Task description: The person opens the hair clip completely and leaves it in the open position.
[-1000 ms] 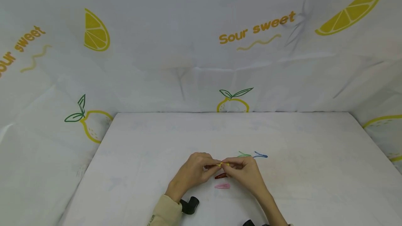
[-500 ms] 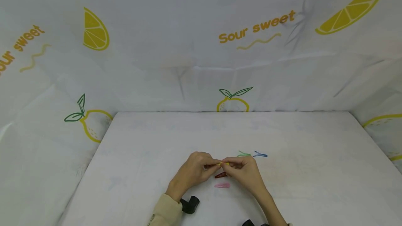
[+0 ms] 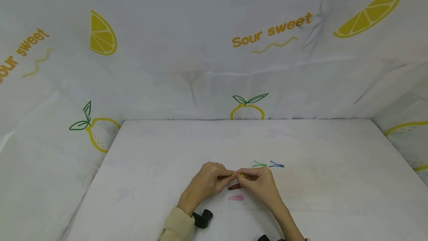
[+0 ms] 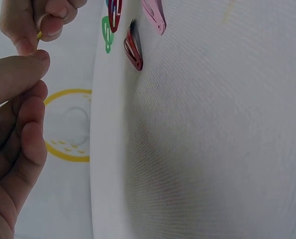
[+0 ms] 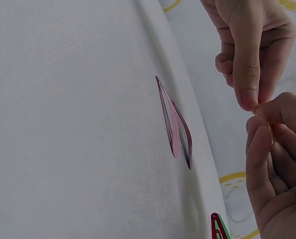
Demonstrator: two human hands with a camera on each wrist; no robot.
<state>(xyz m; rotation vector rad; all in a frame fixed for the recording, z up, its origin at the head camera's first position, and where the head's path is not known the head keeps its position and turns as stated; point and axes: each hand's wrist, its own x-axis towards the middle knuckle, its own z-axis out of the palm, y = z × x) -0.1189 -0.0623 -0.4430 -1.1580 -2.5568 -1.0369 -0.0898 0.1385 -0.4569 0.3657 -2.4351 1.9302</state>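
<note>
Just above the table, my left hand (image 3: 206,182) and right hand (image 3: 262,186) meet fingertip to fingertip. Between them both pinch a small yellow hair clip (image 3: 242,175), mostly covered by the fingers; whether it is snapped open or closed cannot be seen. Under the hands lies a dark red hair clip (image 3: 234,186), with a pink hair clip (image 3: 236,198) nearer the body. Beyond the right hand are a green hair clip (image 3: 259,164) and a blue hair clip (image 3: 276,164), both with parts spread apart. Another red hair clip (image 4: 115,14) shows in the left wrist view.
The white table (image 3: 150,151) ends at a pale wall sheet (image 3: 160,47) printed with lemons and lettering. A black wrist camera (image 3: 203,218) sits by the left cuff, and another black device (image 3: 264,237) is by the right forearm.
Both hands stay in nearly the same place, still pinching the yellow hair clip. The head view has shifted very slightly. The clips on the table have not moved.
</note>
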